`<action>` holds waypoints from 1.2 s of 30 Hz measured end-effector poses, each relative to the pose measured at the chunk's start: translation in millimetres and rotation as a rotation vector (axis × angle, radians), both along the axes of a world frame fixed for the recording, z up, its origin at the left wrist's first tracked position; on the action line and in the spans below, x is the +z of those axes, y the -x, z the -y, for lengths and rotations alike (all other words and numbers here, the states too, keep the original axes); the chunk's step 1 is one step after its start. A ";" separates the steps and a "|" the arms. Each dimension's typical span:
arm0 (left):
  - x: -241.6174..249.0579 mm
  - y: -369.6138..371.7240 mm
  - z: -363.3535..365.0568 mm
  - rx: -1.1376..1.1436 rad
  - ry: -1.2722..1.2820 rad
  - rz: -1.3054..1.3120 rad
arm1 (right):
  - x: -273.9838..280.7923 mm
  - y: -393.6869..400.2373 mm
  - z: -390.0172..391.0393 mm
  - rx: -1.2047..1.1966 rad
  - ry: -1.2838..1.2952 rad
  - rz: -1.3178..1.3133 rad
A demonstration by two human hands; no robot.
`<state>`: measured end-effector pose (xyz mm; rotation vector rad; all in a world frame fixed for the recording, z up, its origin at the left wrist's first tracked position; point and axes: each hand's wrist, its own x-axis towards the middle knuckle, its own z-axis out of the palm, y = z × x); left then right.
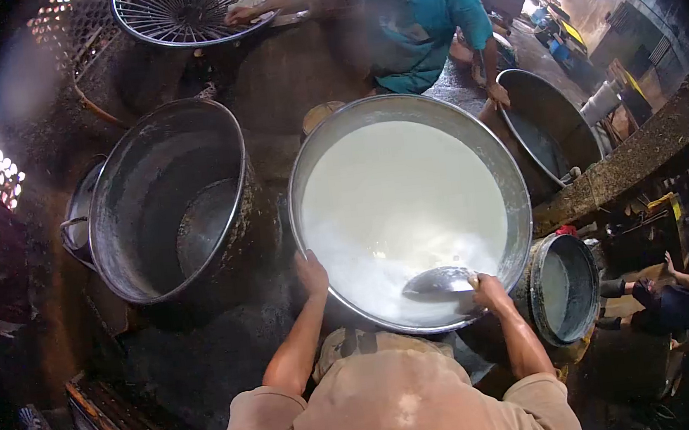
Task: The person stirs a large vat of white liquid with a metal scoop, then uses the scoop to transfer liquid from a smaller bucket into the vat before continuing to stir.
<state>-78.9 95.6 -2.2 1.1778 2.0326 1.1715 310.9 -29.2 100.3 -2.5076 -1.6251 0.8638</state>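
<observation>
A large round metal pot stands right in front of me, holding a milky white liquid with some wisps of steam or froth near my side. My left hand is closed on the pot's near left rim. In my right hand, at the near right rim, is the edge of a shallow metal bowl. That bowl lies tilted at the surface of the liquid, its lower part hidden in it. Whether it has a handle under my fingers I cannot make out.
On the left is another deep metal pot. A smaller drum stands close on the right. Beyond the big pot, a person in a teal shirt reaches to a wire rack and a tilted vessel. Another person is at far right.
</observation>
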 end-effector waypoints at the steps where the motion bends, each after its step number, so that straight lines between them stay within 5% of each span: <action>1: -4.4 2.3 -0.8 -0.023 -0.028 -0.001 | 20.6 -4.8 4.1 -0.036 0.025 -0.049; 4: -9.5 3.5 -2.3 0.005 -0.035 0.015 | 58.6 -26.1 10.2 0.064 -0.007 0.035; 10: -14.2 5.0 -3.1 0.019 -0.091 -0.039 | 109.4 -72.2 3.2 -0.037 -0.202 -0.249; 17: 8.2 3.8 1.4 -0.011 -0.014 0.016 | 6.9 -117.0 -73.9 -0.193 -0.664 0.101; 21: 5.6 0.8 -0.3 0.045 -0.043 -0.090 | -28.1 -104.6 -99.2 -0.207 -0.524 0.113; 26: 11.6 4.1 -1.9 0.007 0.050 -0.064 | -58.3 -64.6 -92.2 -0.377 -0.257 -0.255; 36: 19.6 -2.3 2.8 0.002 0.001 -0.033 | -76.4 42.6 -54.4 -0.326 -0.163 -0.366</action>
